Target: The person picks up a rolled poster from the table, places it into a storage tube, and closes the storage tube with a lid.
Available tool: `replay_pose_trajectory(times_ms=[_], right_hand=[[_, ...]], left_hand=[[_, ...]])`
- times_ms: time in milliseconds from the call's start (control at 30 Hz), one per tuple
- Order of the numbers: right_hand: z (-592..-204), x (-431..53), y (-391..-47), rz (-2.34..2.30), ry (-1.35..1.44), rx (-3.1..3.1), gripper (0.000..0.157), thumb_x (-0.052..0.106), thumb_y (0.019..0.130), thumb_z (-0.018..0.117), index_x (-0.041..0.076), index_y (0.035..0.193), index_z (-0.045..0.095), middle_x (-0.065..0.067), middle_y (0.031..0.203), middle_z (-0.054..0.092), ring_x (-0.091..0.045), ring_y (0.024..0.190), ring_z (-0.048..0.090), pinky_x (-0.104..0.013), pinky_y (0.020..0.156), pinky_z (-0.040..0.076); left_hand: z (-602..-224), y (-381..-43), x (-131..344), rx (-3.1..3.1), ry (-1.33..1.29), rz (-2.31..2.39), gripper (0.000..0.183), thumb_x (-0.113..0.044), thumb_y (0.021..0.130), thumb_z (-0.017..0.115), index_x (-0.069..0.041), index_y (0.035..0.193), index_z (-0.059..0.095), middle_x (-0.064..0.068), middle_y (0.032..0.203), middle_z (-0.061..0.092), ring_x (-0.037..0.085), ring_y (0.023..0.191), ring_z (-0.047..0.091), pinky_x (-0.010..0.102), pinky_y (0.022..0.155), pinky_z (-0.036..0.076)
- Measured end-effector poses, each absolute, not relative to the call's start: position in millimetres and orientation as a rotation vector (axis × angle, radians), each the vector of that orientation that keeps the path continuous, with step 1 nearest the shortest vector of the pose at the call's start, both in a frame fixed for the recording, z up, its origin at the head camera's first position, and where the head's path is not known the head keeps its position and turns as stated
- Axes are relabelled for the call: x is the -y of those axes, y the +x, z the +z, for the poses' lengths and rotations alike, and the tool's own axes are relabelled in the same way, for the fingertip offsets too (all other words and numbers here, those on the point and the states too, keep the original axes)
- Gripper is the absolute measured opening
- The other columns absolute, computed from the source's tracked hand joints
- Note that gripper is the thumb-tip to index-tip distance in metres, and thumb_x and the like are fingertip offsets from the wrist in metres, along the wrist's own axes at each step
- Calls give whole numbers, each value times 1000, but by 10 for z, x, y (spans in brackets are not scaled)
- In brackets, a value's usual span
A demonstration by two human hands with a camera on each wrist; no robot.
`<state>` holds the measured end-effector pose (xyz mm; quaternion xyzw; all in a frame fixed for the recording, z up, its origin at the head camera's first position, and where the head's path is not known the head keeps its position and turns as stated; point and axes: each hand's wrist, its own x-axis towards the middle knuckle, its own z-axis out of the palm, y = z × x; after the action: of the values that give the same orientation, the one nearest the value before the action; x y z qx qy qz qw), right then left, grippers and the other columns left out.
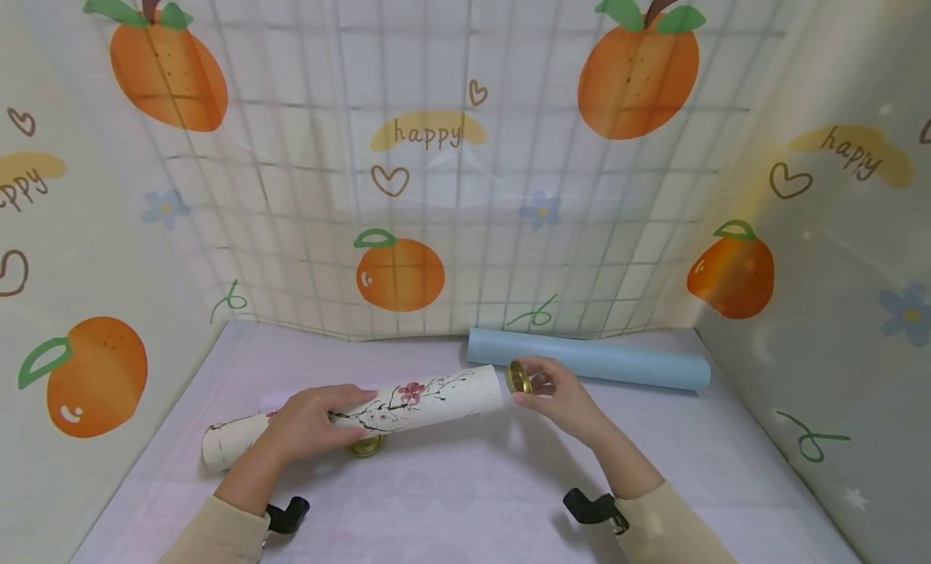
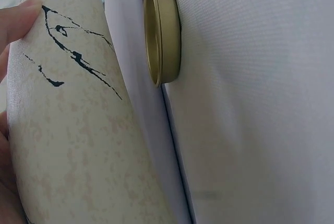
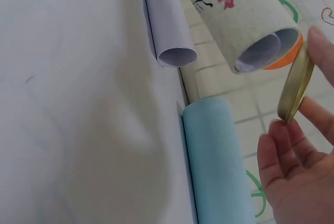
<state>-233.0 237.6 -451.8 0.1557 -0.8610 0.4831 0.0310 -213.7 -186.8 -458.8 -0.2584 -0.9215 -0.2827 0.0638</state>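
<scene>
My left hand (image 1: pixel 309 418) grips a cream cardboard tube (image 1: pixel 444 396) printed with plum-blossom branches, thumb and fingers around its middle. The tube slants up to the right, its right end uncapped. Inside that open mouth, in the right wrist view, shows curled pale paper (image 3: pixel 259 54). Just off this end, my right hand (image 1: pixel 563 398) pinches a round gold metal lid (image 1: pixel 519 378) on edge between thumb and fingers. A second gold lid (image 1: pixel 366 446) lies on the table below the tube, partly hidden by it in the head view.
A light blue roll (image 1: pixel 589 359) lies along the back of the table (image 1: pixel 465 507). A lavender paper roll (image 3: pixel 167 20) lies behind the tube, mostly hidden in the head view. Printed fabric walls (image 1: pixel 465 208) with oranges enclose the back and sides.
</scene>
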Motion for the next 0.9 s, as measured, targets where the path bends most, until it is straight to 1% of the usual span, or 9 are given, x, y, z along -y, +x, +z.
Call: replay_pose_trajectory(times_ms=[67, 167, 367, 467, 567, 633, 700, 900], right_hand=[[-4533, -2369, -2336, 1495, 493, 2649, 60, 24, 86, 81, 4, 137, 56, -16, 119, 58, -24, 98, 60, -41, 91, 53], [-4557, -2358, -2350, 1525, 524, 2640, 58, 22, 87, 81, 3, 136, 56, -17, 120, 59, -24, 97, 61, -39, 90, 53], [-4612, -2341, -2375, 1568, 558, 2629, 57, 16, 87, 80, 2, 136, 55, -18, 124, 58, -26, 99, 61, -41, 92, 53], [-4558, -2311, -2343, 1600, 545, 2637, 57, 11, 87, 79, -2, 137, 54, -22, 126, 56, -33, 102, 61, -46, 92, 53], [-4544, -2309, -2332, 1649, 553, 2627, 58, 10, 87, 79, -2, 138, 52, -24, 130, 55, -35, 104, 60, -39, 89, 55], [-4534, -2311, -2325, 1664, 559, 2629, 59, 13, 88, 79, -1, 139, 52, -24, 131, 54, -35, 105, 61, -34, 86, 56], [-4588, -2334, -2351, 1678, 569, 2621, 60, 17, 88, 79, 2, 140, 52, -22, 133, 53, -32, 106, 61, -28, 82, 56], [-4589, -2339, -2355, 1688, 603, 2629, 62, 16, 90, 77, 6, 145, 49, -23, 134, 52, -35, 108, 61, -32, 81, 56]], left_hand=[[-4585, -2136, 1866, 2788, -780, -852, 58, -42, 77, 86, -34, 131, 67, -9, 129, 67, 20, 124, 60, 44, 103, 49], [-4579, -2136, 1865, 2796, -783, -849, 58, -43, 78, 86, -35, 132, 67, -9, 129, 66, 20, 125, 60, 44, 103, 49], [-4581, -2141, 1868, 2792, -802, -844, 58, -43, 79, 85, -35, 133, 66, -9, 130, 66, 20, 125, 60, 44, 103, 49], [-4586, -2142, 1870, 2788, -815, -844, 58, -44, 79, 84, -34, 133, 66, -9, 129, 66, 20, 125, 59, 44, 103, 49], [-4582, -2141, 1871, 2786, -829, -833, 58, -44, 80, 84, -33, 134, 66, -9, 129, 66, 21, 126, 59, 44, 103, 49], [-4579, -2140, 1871, 2786, -833, -828, 58, -44, 80, 84, -32, 134, 66, -9, 129, 66, 21, 126, 59, 45, 103, 49], [-4579, -2141, 1869, 2785, -838, -823, 57, -43, 80, 84, -32, 134, 66, -8, 129, 66, 21, 125, 59, 44, 103, 48], [-4590, -2143, 1864, 2782, -839, -830, 57, -43, 80, 84, -33, 133, 66, -8, 129, 66, 21, 125, 60, 45, 102, 49]])
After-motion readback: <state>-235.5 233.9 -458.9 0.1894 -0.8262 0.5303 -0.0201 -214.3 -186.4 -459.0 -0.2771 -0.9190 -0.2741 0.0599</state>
